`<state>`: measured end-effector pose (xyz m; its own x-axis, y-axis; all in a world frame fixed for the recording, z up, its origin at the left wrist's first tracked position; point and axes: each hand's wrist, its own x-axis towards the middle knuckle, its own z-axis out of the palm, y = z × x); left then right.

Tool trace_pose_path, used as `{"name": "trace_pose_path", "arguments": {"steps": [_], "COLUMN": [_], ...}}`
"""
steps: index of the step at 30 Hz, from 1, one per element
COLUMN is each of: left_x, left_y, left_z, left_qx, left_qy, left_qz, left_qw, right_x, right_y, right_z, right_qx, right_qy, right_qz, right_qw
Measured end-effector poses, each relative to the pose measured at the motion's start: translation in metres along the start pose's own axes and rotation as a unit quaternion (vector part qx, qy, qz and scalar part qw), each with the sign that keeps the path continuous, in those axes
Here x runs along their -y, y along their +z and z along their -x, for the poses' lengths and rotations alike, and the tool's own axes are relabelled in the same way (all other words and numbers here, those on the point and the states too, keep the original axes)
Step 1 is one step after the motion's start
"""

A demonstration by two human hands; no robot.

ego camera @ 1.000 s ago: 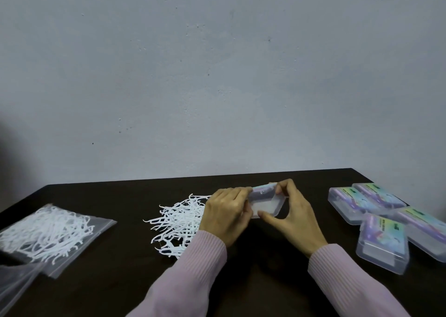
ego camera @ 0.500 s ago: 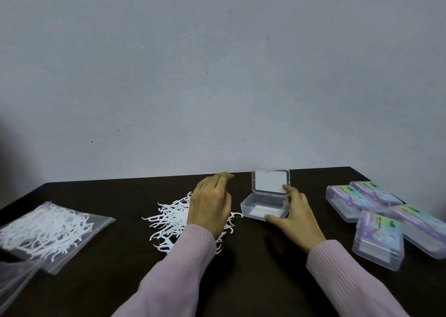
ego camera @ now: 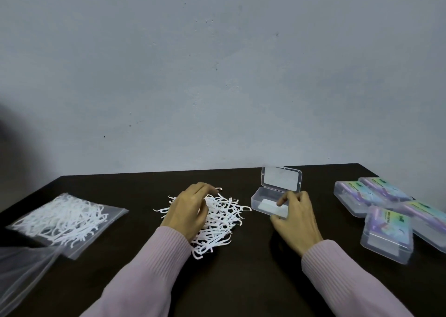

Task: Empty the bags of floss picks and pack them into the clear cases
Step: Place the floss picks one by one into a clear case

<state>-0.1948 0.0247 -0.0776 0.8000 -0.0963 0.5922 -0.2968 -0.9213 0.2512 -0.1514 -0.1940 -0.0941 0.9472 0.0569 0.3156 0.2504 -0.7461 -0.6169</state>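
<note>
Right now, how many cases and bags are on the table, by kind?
Open clear case: 1
Closed cases with labels: 4
Bag still full of floss picks: 1
Emptied bag at the left edge: 1
Total: 7

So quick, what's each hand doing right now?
Left hand: fingers curled down into the loose floss picks; whether it grips any cannot be told.
Right hand: holding the open clear case.

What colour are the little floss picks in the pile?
White. The floss picks show best in the head view, bright against the dark table.
</note>
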Motion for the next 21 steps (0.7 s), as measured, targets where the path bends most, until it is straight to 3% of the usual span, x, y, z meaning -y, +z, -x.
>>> {"name": "trace_pose_path", "arguments": {"steps": [3,6,12,16,21], "left_x": [0.012,0.022,0.036,0.044,0.047], "left_y": [-0.007,-0.015,-0.028,-0.032,-0.03], "left_z": [0.007,0.013,0.02,0.023,0.02], "left_qx": [0.022,0.054,0.165,0.239,0.224], "left_qy": [-0.026,-0.035,-0.023,-0.026,-0.004], "left_qz": [0.005,0.014,0.024,0.027,0.007], "left_qw": [0.999,0.998,0.986,0.97,0.975], "right_x": [0.009,0.02,0.04,0.05,0.058], "right_y": [0.004,0.006,0.017,0.031,0.04], "right_z": [0.007,0.014,0.02,0.015,0.006], "right_qx": [-0.025,-0.031,0.1,0.156,0.158], "right_qy": [-0.05,-0.158,-0.315,-0.345,-0.363], "right_qz": [0.037,0.061,0.068,0.099,0.119], "right_qw": [0.998,0.985,0.942,0.92,0.91]}}
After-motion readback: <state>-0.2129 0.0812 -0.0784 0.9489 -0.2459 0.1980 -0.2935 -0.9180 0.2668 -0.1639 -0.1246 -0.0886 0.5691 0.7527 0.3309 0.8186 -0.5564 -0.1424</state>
